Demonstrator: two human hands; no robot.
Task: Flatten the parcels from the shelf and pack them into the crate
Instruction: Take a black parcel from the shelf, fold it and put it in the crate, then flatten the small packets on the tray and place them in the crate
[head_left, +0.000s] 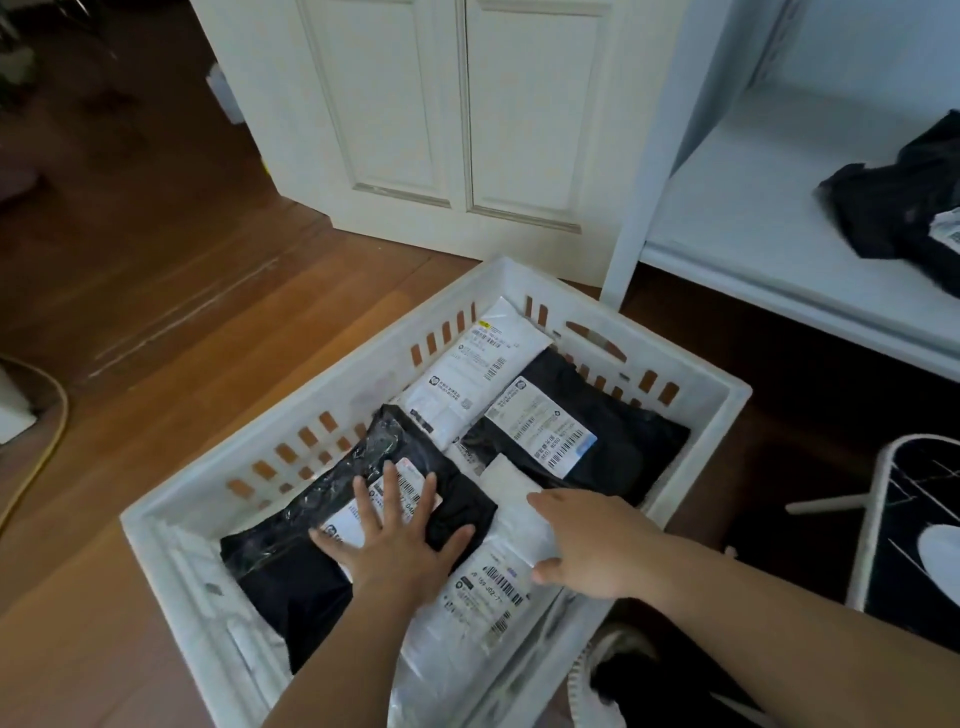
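A white slotted crate (332, 395) sits on the wooden floor and holds several flat parcels. My left hand (395, 535) lies with spread fingers flat on a black parcel (322, 519) at the crate's near left, over its label. My right hand (592, 540) rests palm down on a white parcel (483, 597) beside it, thumb at the parcel's near edge. Behind these lie another black parcel (618, 441) with a white label and a white parcel (467, 374) at the far side. On the white shelf (753, 208) at the right remains a crumpled black parcel (904, 208).
White panelled cupboard doors (467, 130) stand behind the crate. A white wire-framed object (893, 519) stands on the floor at the right. A yellow cable (47, 431) curves along the left floor. A shoe (613, 670) shows below the crate's near right corner.
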